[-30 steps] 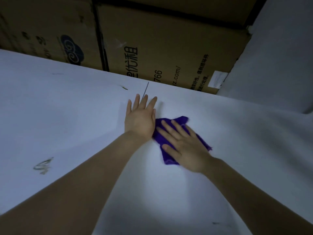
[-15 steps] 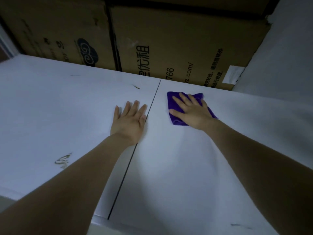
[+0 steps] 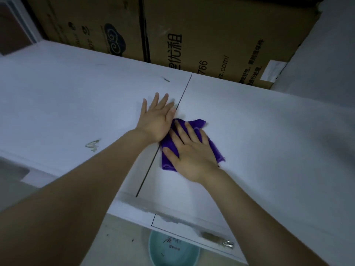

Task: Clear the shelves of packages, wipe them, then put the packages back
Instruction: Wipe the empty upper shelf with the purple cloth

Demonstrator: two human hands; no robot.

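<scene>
Cloth handling: soft, light and limp by the look of it; likely to bunch under a loose palm, so best driven flat under spread fingers, or pinched at a free corner to lift.
Cloth look: purple, fuzzy-edged, folded into a rough pad, half covered.
Cloth place: flat on the white shelf, just right of the dark seam.
Right hand: flat on the cloth, fingers straight and spread, pressing rather than gripping.
Left hand: flat on bare shelf, fingers straight, holding nothing, touching the cloth's edge.
Shelf surface: smooth, hard; grey scuff toward the left front.
Behind: printed cardboard boxes along the back.
Below: teal basin.
</scene>
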